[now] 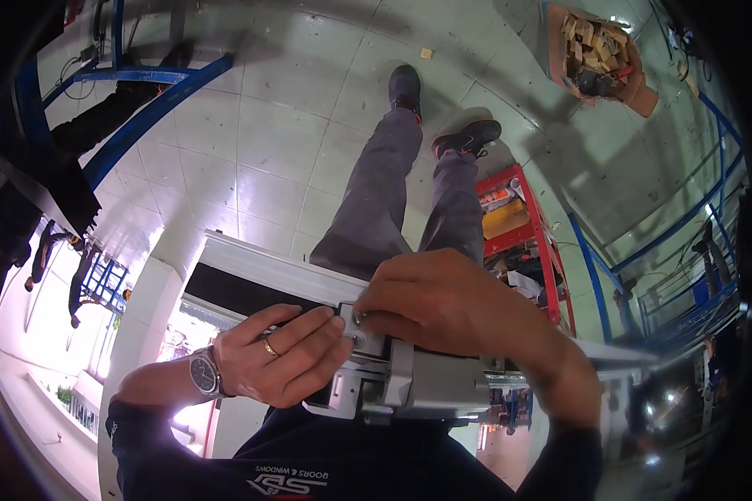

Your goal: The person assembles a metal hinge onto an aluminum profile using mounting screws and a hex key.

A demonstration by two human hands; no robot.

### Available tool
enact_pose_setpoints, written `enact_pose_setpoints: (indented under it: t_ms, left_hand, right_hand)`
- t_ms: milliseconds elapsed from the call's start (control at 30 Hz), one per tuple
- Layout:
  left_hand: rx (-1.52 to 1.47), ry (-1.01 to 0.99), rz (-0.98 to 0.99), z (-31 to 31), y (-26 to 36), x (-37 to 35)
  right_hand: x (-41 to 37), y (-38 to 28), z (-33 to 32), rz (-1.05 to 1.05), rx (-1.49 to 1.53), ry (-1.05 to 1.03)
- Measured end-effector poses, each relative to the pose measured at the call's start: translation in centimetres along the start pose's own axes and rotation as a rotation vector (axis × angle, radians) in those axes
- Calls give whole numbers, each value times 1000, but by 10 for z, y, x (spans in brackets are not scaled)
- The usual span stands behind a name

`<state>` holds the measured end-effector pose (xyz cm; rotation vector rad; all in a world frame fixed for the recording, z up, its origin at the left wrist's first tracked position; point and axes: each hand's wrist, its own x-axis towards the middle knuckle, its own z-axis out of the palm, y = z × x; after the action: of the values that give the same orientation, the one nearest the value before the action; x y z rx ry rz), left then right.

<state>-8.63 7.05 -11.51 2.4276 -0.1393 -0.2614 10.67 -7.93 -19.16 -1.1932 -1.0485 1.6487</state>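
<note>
A pale frame profile (263, 260) with a dark strip lies across in front of the body. On it sits a silver metal fitting (357, 344) with round screw-like parts. My left hand (286, 355), with a ring and a wristwatch, presses its closed fingers against the fitting's left side. From the right, my right hand (414, 302) bends over the fitting's upper edge, its fingers pinched close to a round part; what they hold is hidden. Beside the fitting, under the right forearm, is a larger grey metal block (447, 384).
A red shelf cart (539, 242) with assorted items stands right of the legs. At the upper right, a cardboard box (556, 63) holds small yellowish blocks. Blue metal frames (154, 108) stand at both sides. Other people show at the left edge.
</note>
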Motion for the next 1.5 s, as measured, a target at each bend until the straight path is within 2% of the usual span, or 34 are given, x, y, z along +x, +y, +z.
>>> enact_pose_setpoints:
  t_ms: [133, 233, 300, 367, 467, 533, 567, 600, 700, 833, 1000, 1167, 1367, 1500]
  left_hand:
    - [12, -19, 9, -4, 1, 1]
    - [55, -27, 44, -10, 3, 7]
    - [43, -29, 26, -13, 9, 8]
    - [21, -19, 13, -19, 15, 9]
    - [40, 40, 96, -7, 13, -9]
    - [42, 60, 97, -10, 18, -9]
    - [31, 55, 77, -14, 24, -10]
    - [32, 73, 92, -16, 30, -10]
    - [2, 94, 109, -24, 41, -11]
    - [60, 117, 118, -11, 27, -16]
    - [77, 180, 185, -16, 41, -9]
    - [42, 159, 168, -21, 49, -10]
    - [14, 103, 100, -20, 46, -15]
    - [25, 92, 100, -20, 43, -17]
  right_hand:
    - [5, -6, -6, 84, -2, -121]
    - [-3, -7, 0, 15, -12, -32]
    - [-5, -10, 3, -14, 103, 17]
    - [-5, 1, 12, -140, 11, 13]
    - [-6, -8, 16, -149, -64, 25]
    - [7, 16, 29, -247, -86, 54]
    - [0, -11, 21, -90, -105, 23]
    - [4, -2, 26, -54, -104, 99]
    - [9, -11, 21, 165, -20, -18]
    - [11, -12, 17, 162, 61, 12]
    - [12, 0, 17, 182, 96, 12]
    - [10, -6, 20, 213, 19, 56]
    - [8, -3, 22, 328, 67, 80]
    - [7, -1, 22, 320, 98, 85]
